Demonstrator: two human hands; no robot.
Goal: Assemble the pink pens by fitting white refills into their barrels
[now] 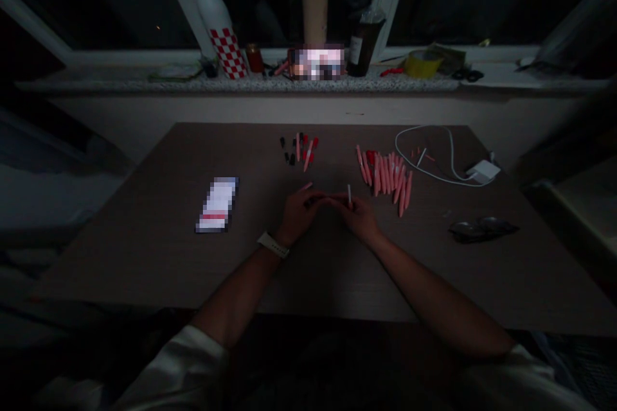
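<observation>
My left hand [297,213] and my right hand [355,213] meet over the middle of a dim brown table [144,250]. Both are closed in a pinch. Between them lies a small dark piece [315,200], gripped by my left fingers. A thin white stick [349,195] stands up from my right fingers. A white watch [273,244] sits on my left wrist. A row of pink pen barrels [388,174] lies just right of my hands. A smaller group of red and black pen parts [299,149] lies beyond them.
A blurred card [218,204] lies at the left. A white charger with its cable [475,170] and dark glasses [482,228] are at the right. Bottles, a checked flask [219,22] and a yellow tape roll [420,64] stand on the windowsill.
</observation>
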